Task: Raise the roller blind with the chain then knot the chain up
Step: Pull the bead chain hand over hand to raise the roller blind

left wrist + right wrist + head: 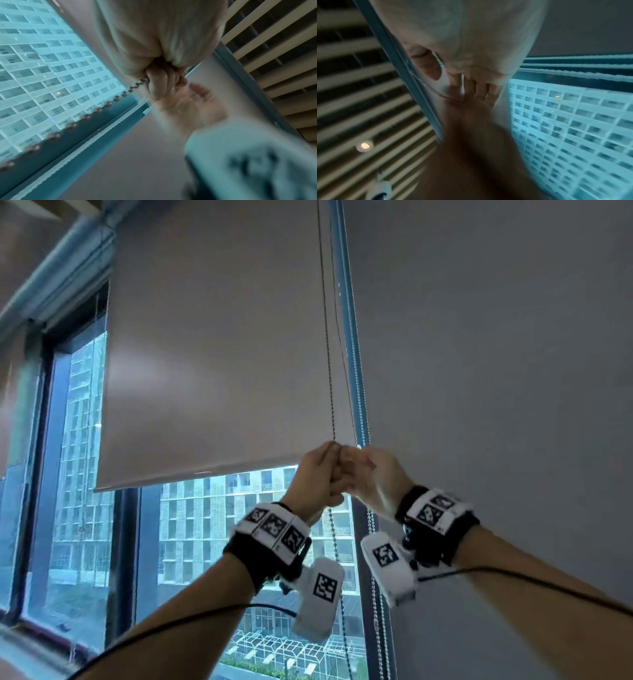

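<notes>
The grey roller blind [219,354] hangs partly down over the window, its bottom bar just above my hands. The bead chain [327,354] drops along its right edge into my left hand [320,474], which grips it in a fist. The left wrist view shows those fingers [161,82] curled round the chain [109,102]. My right hand [368,474] is right beside the left and touches it. Its fingers [471,89] are stretched out with the thumb [426,65] apart. A blurred thin strand [433,90] reaches its fingertips. Below the hands the chain [334,535] hangs loose.
A second, pale bead chain [359,392] runs down the window frame [349,320] just right of my hands. Another blind [496,354] covers the right side. Glass [212,542] with buildings outside shows under the blind. Slatted ceiling [274,54] is overhead.
</notes>
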Available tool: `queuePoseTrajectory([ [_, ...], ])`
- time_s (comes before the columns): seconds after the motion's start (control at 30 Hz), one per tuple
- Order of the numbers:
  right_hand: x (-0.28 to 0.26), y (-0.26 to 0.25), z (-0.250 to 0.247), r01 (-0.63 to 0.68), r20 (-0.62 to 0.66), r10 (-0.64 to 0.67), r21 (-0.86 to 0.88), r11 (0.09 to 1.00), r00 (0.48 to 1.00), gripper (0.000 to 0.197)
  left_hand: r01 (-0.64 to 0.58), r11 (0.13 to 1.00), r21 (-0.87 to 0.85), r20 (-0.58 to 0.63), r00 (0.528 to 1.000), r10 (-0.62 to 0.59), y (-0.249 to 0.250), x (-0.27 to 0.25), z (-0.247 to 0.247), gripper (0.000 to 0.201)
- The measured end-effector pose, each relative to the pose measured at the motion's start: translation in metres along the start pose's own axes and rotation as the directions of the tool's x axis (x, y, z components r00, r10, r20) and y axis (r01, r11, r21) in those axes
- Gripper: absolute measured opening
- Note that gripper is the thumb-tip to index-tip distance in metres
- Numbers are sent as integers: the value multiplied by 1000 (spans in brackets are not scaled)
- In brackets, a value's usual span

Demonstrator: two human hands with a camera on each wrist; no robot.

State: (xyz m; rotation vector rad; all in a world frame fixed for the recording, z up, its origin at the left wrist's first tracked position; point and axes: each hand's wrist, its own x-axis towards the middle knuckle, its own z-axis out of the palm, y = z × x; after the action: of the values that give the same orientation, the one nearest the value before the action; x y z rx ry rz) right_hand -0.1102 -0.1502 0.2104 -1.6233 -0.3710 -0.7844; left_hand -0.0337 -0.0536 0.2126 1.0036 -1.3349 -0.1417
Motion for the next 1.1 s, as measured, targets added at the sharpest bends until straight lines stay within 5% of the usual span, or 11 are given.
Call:
queuePoseTrajectory([
  [0.13, 49, -72, 16, 96, -132, -96, -8, 995, 987, 31, 108, 994, 16, 89, 990, -109, -33, -27, 3, 25],
  [0.23, 62, -73, 28, 157, -199, -218, -281, 947, 955, 33, 189, 980, 57, 185, 963, -196, -45, -32, -8, 18],
  [0.33, 55, -51, 39, 211, -144, -302, -447, 869, 942, 35, 153, 986, 68, 145, 976, -161, -15, -9, -30, 21],
  [0.47, 33, -34, 46, 190, -76, -251, -460, 868, 965, 34, 35, 986, -161, 1, 999, -35, 61, 37, -44, 35],
  [0.63, -4, -10, 49, 218, 123, -180, -542, 812, 976, 41, 3, 999, -54, -33, 999, -5, 120, 78, -22, 32],
  [0.73, -24, 16, 38, 134, 215, -25, -509, 850, 976, 40, -87, 995, 57, -109, 990, 92, 110, 82, -17, 22],
  [0.83, -14, 13, 10, -56, 251, 158, -371, 927, 955, 25, -146, 986, 77, -117, 981, 155, 85, 68, -13, 32],
  [0.93, 27, -30, -8, -45, 58, 58, -196, 980, 997, 50, -166, 982, 92, -143, 974, 178, 74, 55, -5, 34],
  [1.1, 86, -127, 23, 131, -73, -137, -80, 988, 988, 33, -107, 979, 176, -71, 990, 121, 42, 27, 10, 29],
])
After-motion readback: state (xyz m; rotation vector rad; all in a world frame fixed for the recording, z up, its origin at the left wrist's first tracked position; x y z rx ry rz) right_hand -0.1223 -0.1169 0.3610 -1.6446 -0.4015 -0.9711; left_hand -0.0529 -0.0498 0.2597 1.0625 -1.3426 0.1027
